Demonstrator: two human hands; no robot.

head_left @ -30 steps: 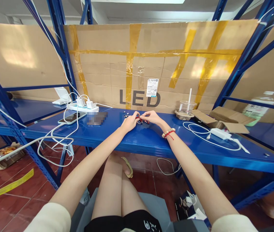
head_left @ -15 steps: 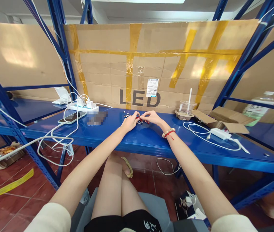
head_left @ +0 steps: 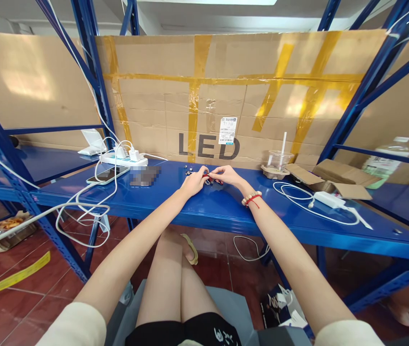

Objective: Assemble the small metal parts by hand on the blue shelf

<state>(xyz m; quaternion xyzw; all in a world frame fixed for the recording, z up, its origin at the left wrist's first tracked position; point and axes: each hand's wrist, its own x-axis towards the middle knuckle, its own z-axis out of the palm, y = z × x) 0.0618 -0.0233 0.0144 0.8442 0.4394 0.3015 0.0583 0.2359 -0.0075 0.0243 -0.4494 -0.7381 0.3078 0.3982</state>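
Observation:
Both my hands meet over the middle of the blue shelf (head_left: 222,204). My left hand (head_left: 195,182) is closed, its fingertips pinching a small red piece (head_left: 206,176) too tiny to identify. From the other side my right hand (head_left: 227,174) reaches the same spot with thumb and fingers pressed together on the red piece. Just beneath the fingertips lie small red and dark parts (head_left: 218,181). A few tiny dark and silvery bits (head_left: 189,171) are scattered behind my left hand. A beaded bracelet with red string (head_left: 252,198) circles my right wrist.
To the left are a phone (head_left: 108,175), a power strip (head_left: 125,159) with plugs, and looping white cables. On the right stand a plastic cup with a straw (head_left: 278,161), an opened cardboard box (head_left: 334,180) and a white charger (head_left: 329,199). A large cardboard panel (head_left: 154,110) rises behind.

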